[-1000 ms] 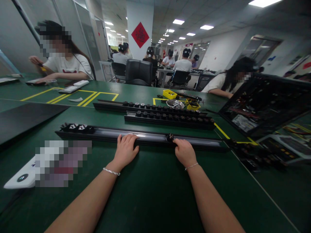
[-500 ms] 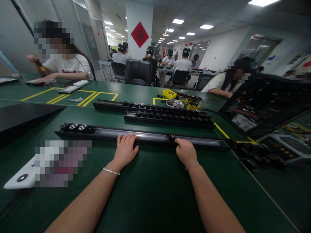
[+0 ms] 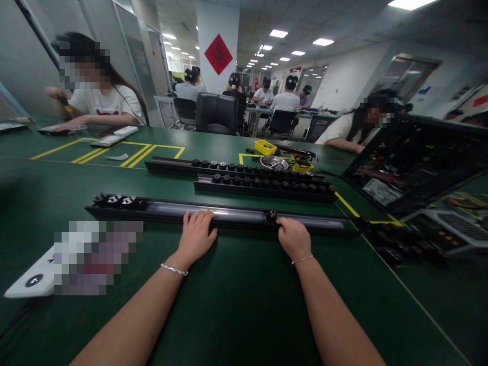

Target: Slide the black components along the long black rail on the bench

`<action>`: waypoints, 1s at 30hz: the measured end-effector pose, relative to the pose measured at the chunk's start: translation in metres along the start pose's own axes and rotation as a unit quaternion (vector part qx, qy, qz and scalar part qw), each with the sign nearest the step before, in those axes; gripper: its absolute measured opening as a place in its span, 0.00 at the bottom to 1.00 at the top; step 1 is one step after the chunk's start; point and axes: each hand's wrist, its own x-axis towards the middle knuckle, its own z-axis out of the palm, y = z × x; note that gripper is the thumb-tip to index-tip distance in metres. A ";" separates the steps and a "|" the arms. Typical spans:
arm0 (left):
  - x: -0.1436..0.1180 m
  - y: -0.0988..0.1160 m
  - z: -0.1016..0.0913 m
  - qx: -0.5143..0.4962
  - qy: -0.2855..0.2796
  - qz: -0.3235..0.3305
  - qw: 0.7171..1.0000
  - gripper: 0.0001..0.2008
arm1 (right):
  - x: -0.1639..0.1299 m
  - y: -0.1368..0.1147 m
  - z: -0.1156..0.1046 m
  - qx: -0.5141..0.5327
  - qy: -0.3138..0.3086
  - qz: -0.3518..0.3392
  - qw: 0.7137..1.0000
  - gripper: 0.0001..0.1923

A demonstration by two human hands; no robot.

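Note:
A long black rail (image 3: 236,216) with a shiny channel lies across the green table in front of me. My left hand (image 3: 196,236) rests palm-down on its near edge, fingers curled over the rail. My right hand (image 3: 293,238) pinches a small black round part (image 3: 271,215) that sits in the rail's channel. Three similar black parts (image 3: 120,200) sit at the rail's left end.
Two more black rails (image 3: 263,185) filled with several round parts lie farther back. A yellow bin (image 3: 266,147) and a metal bowl (image 3: 275,162) stand behind them. An open black case (image 3: 412,168) is at right, a white device (image 3: 32,279) at left. Other people sit around.
My right hand and the small black part have shifted slightly to the right along the rail. The left hand has stayed in place.

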 end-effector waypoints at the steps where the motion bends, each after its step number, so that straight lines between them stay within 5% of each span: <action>1: 0.000 0.000 0.000 0.000 -0.001 0.000 1.000 0.19 | 0.000 0.000 0.000 0.001 0.002 0.002 1.000 0.14; 19: 0.000 -0.001 0.001 0.004 0.006 0.002 1.000 0.19 | -0.001 0.002 0.006 0.056 0.099 0.100 0.989 0.10; 24: 0.000 0.000 0.003 0.004 0.010 0.001 1.000 0.18 | 0.004 -0.007 0.019 0.081 0.133 0.153 0.976 0.24; 30: 0.000 -0.001 0.003 -0.001 0.009 0.001 1.000 0.19 | 0.007 -0.011 0.022 0.090 0.111 0.183 0.973 0.25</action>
